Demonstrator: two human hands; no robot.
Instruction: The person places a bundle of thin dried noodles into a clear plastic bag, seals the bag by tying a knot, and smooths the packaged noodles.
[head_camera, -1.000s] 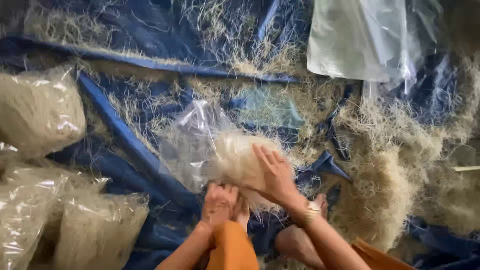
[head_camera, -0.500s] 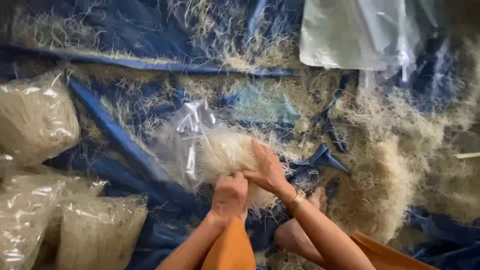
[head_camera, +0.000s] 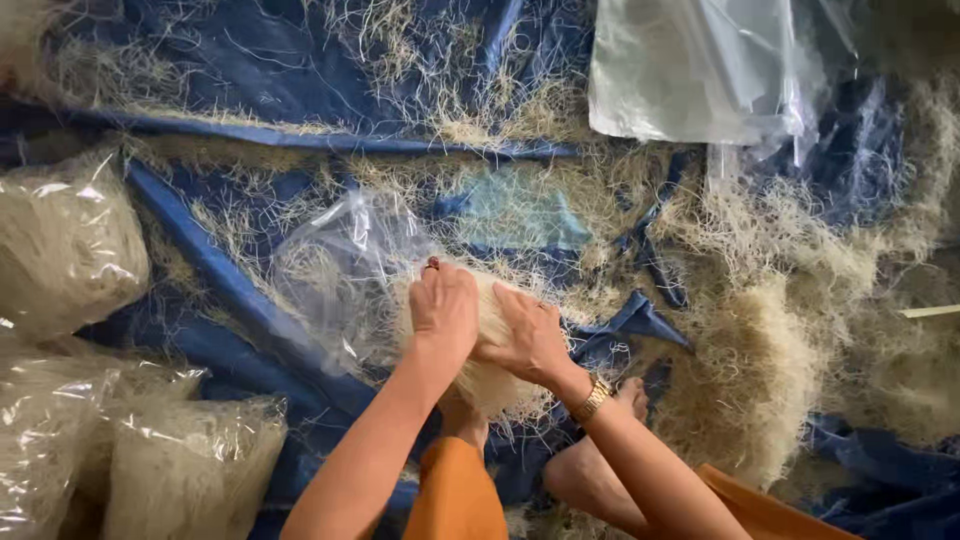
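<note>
Left hand now higher on bagged noodles

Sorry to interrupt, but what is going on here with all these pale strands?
A person sits over a blue tarp. The left hand and right hand press a bundle of pale strands into a clear plastic bag. Filled bags lie at the left, a loose heap at the right, empty bags above.
</note>
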